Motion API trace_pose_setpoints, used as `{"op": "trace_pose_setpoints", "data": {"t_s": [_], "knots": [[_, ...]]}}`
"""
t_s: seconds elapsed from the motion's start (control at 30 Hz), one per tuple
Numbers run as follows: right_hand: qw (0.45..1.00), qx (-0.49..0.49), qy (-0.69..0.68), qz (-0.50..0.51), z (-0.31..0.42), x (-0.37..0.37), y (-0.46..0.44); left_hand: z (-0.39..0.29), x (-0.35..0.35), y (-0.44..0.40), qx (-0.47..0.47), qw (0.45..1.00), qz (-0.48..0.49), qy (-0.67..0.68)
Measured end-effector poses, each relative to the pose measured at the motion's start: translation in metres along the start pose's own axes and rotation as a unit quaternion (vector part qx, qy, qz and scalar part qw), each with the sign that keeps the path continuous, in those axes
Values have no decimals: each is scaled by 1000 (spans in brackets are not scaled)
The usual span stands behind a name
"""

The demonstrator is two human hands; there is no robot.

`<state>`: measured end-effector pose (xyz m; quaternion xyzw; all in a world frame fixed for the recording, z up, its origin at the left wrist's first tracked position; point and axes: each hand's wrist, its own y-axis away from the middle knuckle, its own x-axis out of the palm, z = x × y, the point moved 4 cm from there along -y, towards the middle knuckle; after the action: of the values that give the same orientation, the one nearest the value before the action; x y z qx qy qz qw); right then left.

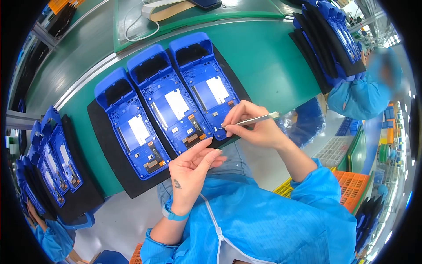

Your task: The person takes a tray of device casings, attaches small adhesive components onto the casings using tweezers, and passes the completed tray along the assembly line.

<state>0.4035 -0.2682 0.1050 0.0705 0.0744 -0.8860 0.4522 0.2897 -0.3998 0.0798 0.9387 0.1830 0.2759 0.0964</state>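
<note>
Three blue plastic housings lie side by side on a black foam sheet (97, 127): a left one (118, 115), a middle one (151, 88) and a right one (193, 72). Each has a white rectangle inside. My right hand (257, 127) pinches metal tweezers (259, 119), their tip over the lower end of the right housing, by a small white piece (216, 129). My left hand (193, 165) is near the lower end of the middle housing, its thumb and forefinger extended and apart. Flex parts show in the left and middle housings.
Stacked housings on black foam stand at the left (59, 158) and upper right (345, 37). A cable (143, 38) lies on the glass-topped board above. A co-worker in blue (362, 94) is at the right; another's hand (35, 215) shows lower left. Orange crates (351, 187) stand lower right.
</note>
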Motion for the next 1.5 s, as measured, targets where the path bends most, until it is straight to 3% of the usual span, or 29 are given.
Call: {"op": "trace_pose_setpoints", "data": {"t_s": [0.43, 0.73, 0.83, 0.9, 0.97, 1.03, 1.1, 1.17, 1.5], "knots": [[999, -20, 21, -41, 2, 1, -1, 2, 1, -1, 3, 1000, -8, -16], [1000, 17, -2, 8, 1, 0, -1, 4, 1, -1, 4, 1000, -10, -18], [995, 23, -101, 6, 1, -1, 3, -1, 7, 0, 17, 999, -38, 0], [990, -10, -114, 83, 5, 6, 8, -1, 10, -1, 16, 1000, -14, -16], [991, -44, -83, 96, 7, 4, 9, -1, 14, -3, 14, 999, 10, -33], [990, -21, -137, 39, 7, -12, 11, 0, 16, -8, -14, 999, 15, -32], [991, -13, -110, -71, -1, -35, 13, -1, 23, -11, -22, 999, 22, -37], [993, -2, -60, -99, -8, -50, 14, 1, 31, -15, -28, 998, 30, -42], [994, 25, -88, -64, -18, -53, 16, 5, 44, -26, -48, 997, 44, -43]]}}
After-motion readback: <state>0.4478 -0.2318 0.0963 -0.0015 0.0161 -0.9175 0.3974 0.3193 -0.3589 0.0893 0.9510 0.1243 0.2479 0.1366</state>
